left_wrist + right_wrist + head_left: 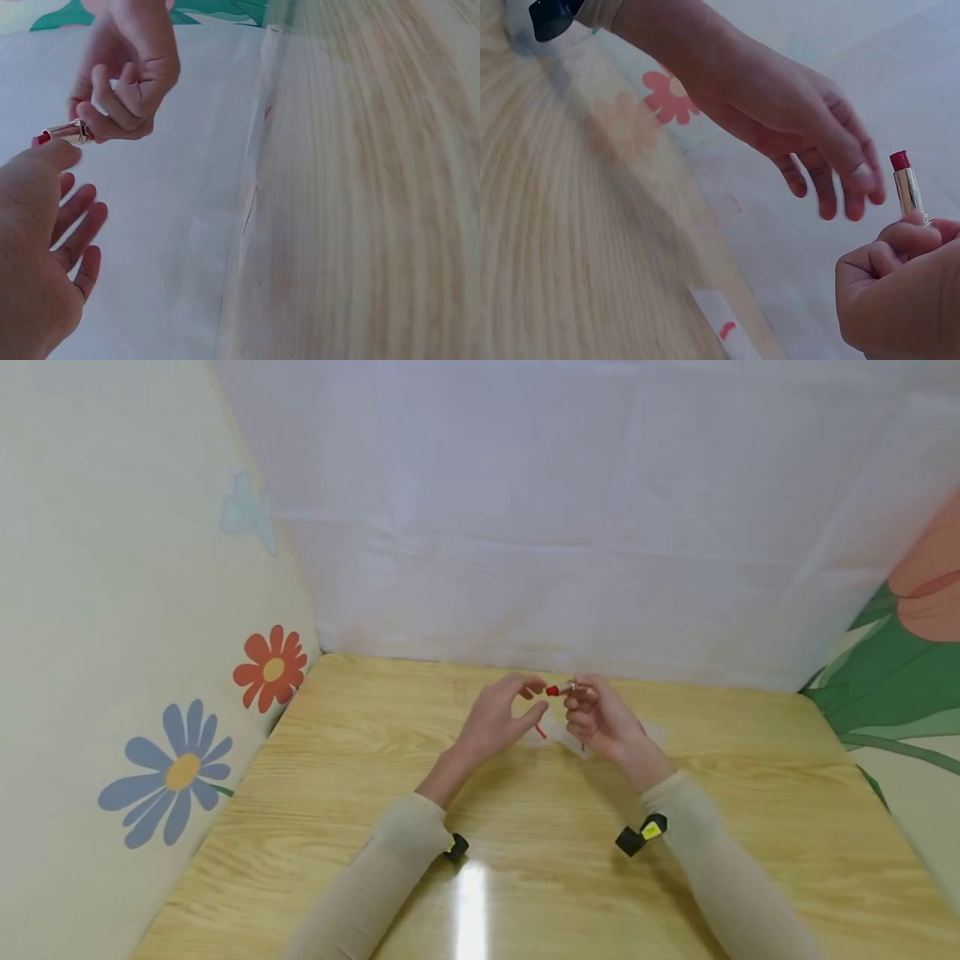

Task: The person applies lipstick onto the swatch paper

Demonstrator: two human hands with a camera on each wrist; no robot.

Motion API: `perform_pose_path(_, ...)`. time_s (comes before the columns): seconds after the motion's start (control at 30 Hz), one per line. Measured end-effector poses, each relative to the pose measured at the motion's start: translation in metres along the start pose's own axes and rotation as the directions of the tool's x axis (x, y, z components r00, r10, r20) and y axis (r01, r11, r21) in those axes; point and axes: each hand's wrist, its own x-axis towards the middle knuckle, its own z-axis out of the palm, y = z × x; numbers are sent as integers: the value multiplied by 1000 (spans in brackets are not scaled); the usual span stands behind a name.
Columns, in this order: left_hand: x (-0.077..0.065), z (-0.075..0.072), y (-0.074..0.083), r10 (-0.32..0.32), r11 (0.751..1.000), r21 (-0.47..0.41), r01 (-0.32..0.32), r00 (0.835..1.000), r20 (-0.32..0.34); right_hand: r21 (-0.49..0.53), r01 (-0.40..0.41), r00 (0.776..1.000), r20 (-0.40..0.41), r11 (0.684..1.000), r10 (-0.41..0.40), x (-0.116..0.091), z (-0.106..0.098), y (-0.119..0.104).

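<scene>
An uncapped lipstick (908,187) with a red tip and a gold-coloured tube is pinched between the thumb and fingers of my right hand (611,718). In the head view its red end points left, toward my left hand (491,720). The fingers of that left hand are loosely bent and spread, close beside the lipstick tip, and nothing shows between them. The right wrist view shows a gap between the left fingertips and the lipstick. Below the hands lies a white piece of paper (715,315) bearing a red stroke (727,330).
The wood-grain table (540,860) reaches back to a white cloth backdrop (510,527). A side wall with painted flowers (183,772) stands at the left, and another with large green leaves (892,681) at the right. Black wrist cameras (641,835) sit by the sleeves.
</scene>
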Motion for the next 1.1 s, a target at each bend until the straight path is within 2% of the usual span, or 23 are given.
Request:
perform_pose_path(0.13,2,-1,3,65,992,-101,-73,995,-79,134,-99,994,49,986,93,1,0,7)
perform_pose_path(0.23,3,-1,3,108,988,-100,-118,989,-104,174,-134,990,66,976,124,1,0,12)
perform_pose_path(0.37,4,1,4,124,985,-105,-137,985,-124,194,-151,987,84,969,137,3,-2,18)
perform_pose_path(0.47,3,3,5,90,984,-137,-111,985,-145,200,-169,983,104,965,151,4,-4,22)
perform_pose_path(0.57,2,3,6,24,980,-191,-56,986,-163,206,-187,975,157,960,157,5,-5,25)
perform_pose_path(0.7,2,3,8,-65,958,-288,12,982,-176,242,-191,962,238,951,133,6,-6,27)
perform_pose_path(0.9,4,-1,13,-138,927,-370,62,973,-183,258,-132,966,252,957,65,5,-3,26)
perform_pose_path(1.1,4,-1,15,-169,921,-380,90,969,-180,228,-41,967,254,973,-19,3,-1,26)
